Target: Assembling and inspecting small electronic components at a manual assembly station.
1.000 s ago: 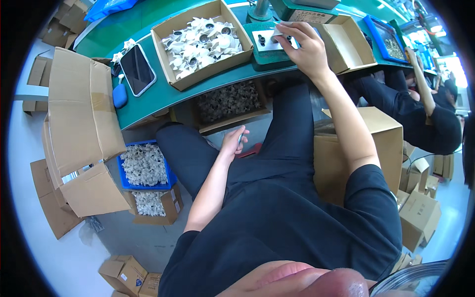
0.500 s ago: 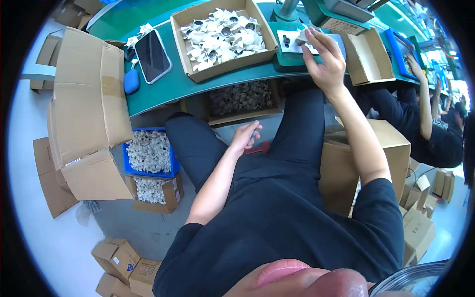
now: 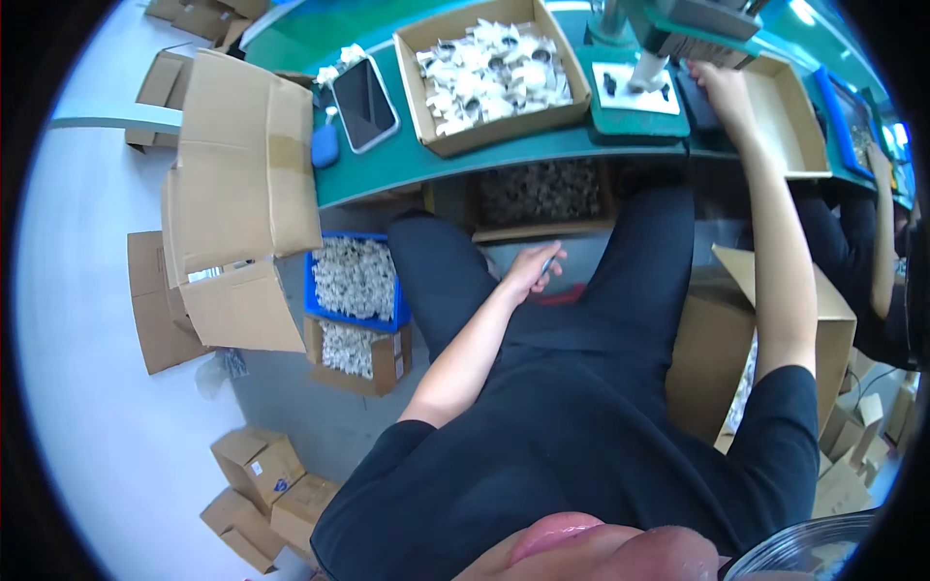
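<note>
My right hand [image 3: 722, 92] is raised beside the press head [image 3: 702, 44], its fingers curled; what they grip, if anything, is hidden. Left of it, a white plastic part [image 3: 647, 74] stands on the white plate [image 3: 615, 95] of the green press base [image 3: 639, 123], under the press head. Over my lap, my left hand [image 3: 531, 271] is closed round a small thin greyish object [image 3: 548, 264], too small to name.
On the green bench, an open carton [image 3: 448, 145] holds many white finned parts, with a phone [image 3: 366, 105] and a blue case [image 3: 325, 147] to its left. A shallow carton [image 3: 812, 145] stands right. Blue bin [image 3: 400, 308] and tall carton [image 3: 707, 358] flank my legs.
My right hand has left the white part on the plate and moved right, beside the press head. My left hand stays closed over my lap. The whole view has shifted.
</note>
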The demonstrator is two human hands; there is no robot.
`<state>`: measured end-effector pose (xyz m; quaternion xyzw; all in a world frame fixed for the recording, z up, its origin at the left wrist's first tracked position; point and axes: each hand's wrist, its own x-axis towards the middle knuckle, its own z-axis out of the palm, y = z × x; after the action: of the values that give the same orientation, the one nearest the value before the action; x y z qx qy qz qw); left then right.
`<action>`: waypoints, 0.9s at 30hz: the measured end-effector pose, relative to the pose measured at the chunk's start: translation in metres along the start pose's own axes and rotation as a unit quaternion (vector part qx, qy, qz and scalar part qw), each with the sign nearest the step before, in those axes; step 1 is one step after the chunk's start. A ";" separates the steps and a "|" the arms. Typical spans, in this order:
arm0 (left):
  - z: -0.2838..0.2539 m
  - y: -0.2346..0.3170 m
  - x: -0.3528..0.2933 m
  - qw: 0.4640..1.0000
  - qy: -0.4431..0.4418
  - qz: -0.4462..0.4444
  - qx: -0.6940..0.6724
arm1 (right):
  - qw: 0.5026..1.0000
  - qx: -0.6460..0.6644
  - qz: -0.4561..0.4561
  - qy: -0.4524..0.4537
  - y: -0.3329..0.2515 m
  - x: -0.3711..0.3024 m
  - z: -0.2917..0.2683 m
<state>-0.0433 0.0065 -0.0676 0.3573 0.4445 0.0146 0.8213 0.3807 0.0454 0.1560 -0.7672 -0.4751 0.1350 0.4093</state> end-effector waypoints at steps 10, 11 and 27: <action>0.004 -0.016 -0.004 0.999 0.046 -0.009 0.007 | 0.954 0.046 -0.296 0.032 -0.061 -0.056 0.039; 0.009 -0.014 -0.002 0.999 0.034 0.002 0.017 | 0.953 0.049 -0.293 0.060 -0.059 -0.053 0.040; -0.001 -0.004 -0.006 0.997 -0.003 0.035 -0.072 | 0.861 -0.024 -0.507 -0.028 -0.182 -0.073 0.065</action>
<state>-0.0482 0.0023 -0.0659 0.3128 0.4272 0.0743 0.8450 0.1922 0.0557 0.2390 -0.4255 -0.8128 -0.0811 0.3894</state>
